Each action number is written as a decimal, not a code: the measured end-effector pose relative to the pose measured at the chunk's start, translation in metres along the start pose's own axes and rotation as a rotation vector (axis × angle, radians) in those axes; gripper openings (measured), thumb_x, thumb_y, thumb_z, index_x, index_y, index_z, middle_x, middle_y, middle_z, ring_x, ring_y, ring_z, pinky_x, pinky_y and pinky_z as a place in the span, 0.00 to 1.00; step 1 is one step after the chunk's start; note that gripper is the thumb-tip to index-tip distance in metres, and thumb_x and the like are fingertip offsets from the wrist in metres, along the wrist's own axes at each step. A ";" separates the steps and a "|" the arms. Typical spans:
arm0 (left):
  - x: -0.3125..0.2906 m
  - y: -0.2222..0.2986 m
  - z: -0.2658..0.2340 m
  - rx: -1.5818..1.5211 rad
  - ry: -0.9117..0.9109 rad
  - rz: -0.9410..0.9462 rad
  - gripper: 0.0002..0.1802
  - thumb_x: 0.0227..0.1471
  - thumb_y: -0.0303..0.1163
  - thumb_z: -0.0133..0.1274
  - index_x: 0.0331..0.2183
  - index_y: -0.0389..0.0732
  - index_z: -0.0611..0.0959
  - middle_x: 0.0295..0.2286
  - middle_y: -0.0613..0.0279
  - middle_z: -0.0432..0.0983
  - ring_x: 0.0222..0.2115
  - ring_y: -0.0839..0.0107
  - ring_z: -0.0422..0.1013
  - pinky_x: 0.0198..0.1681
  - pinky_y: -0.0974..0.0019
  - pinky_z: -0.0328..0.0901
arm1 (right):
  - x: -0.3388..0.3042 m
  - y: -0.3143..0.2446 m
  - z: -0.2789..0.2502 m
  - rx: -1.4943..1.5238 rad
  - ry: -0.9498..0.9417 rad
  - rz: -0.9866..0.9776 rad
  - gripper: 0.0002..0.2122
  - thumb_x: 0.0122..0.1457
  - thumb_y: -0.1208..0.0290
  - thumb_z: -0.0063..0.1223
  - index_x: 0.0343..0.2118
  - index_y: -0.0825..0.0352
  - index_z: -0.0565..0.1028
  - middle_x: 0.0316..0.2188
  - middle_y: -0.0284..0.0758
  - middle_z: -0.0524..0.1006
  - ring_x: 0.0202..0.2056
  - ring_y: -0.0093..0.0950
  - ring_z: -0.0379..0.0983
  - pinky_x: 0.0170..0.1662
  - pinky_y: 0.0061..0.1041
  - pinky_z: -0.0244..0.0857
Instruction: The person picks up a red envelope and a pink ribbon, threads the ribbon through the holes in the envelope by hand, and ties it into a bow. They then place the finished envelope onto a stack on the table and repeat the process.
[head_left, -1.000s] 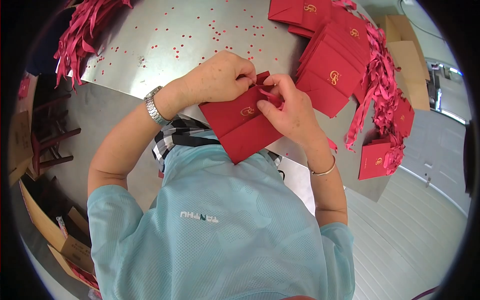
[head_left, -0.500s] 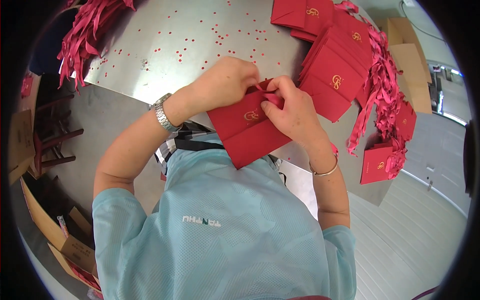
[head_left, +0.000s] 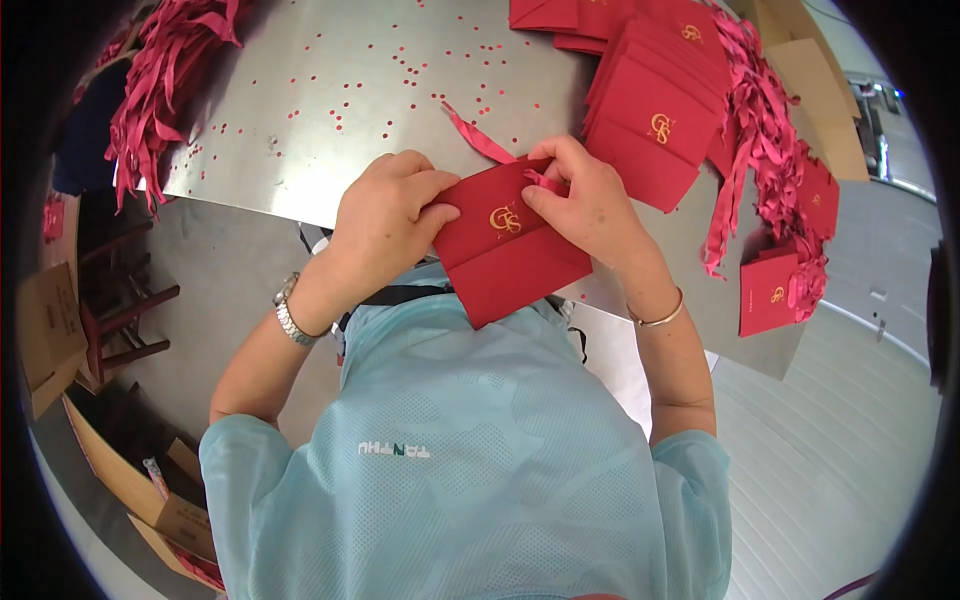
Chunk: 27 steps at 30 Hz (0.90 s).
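A flat red paper bag (head_left: 515, 265) with a gold emblem is held between both hands at the near edge of the metal table. My left hand (head_left: 390, 208) pinches its upper left corner between thumb and fingers. At the top right edge, my right hand (head_left: 590, 200) grips the bag with a short end of pink ribbon at its thumb and fingertips. A longer piece of the pink ribbon (head_left: 478, 138) sticks out behind the bag's top edge and lies toward the table's middle.
Flat red bags (head_left: 655, 115) lie overlapped at the right, beside a heap of pink ribbons (head_left: 765, 170). Another ribbon bundle (head_left: 165, 90) hangs over the far left corner. Small red paper dots dot the metal table (head_left: 290, 165). Cardboard boxes (head_left: 815, 90) stand beyond the right side.
My left hand has left the ribbon and moved left and down to the bag's corner. The ribbon's long end now shows behind the bag. My right hand stays at the top edge.
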<state>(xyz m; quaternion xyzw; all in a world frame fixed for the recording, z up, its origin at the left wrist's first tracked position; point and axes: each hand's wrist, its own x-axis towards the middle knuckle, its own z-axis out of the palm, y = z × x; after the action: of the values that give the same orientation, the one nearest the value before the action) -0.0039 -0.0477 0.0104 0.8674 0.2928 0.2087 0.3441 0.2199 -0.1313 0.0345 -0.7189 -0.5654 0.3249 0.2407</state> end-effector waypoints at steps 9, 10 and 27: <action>0.009 0.005 -0.016 -0.140 -0.146 -0.272 0.07 0.45 0.26 0.58 0.29 0.33 0.79 0.29 0.53 0.74 0.28 0.58 0.71 0.33 0.61 0.66 | -0.100 0.051 -0.073 0.447 -0.024 0.211 0.21 0.52 0.83 0.55 0.51 0.68 0.72 0.28 0.25 0.72 0.27 0.15 0.63 0.30 0.16 0.56; 0.012 0.005 -0.018 -0.145 -0.152 -0.265 0.07 0.45 0.26 0.58 0.29 0.33 0.79 0.29 0.53 0.74 0.28 0.58 0.71 0.33 0.61 0.66 | -0.113 0.061 -0.082 0.445 -0.017 0.218 0.21 0.52 0.83 0.55 0.51 0.68 0.72 0.28 0.25 0.72 0.27 0.15 0.63 0.30 0.16 0.56; 0.012 0.007 -0.012 -0.223 -0.168 -0.271 0.09 0.47 0.24 0.56 0.34 0.32 0.80 0.30 0.55 0.73 0.29 0.65 0.71 0.34 0.66 0.67 | -0.085 -0.028 0.009 -0.338 0.370 -0.343 0.09 0.50 0.78 0.56 0.36 0.68 0.76 0.25 0.38 0.78 0.25 0.34 0.75 0.28 0.29 0.68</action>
<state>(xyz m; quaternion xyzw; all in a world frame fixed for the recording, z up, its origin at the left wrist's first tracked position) 0.0007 -0.0383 0.0257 0.7908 0.3522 0.1182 0.4865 0.1819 -0.2073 0.0651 -0.6898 -0.6711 0.0441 0.2680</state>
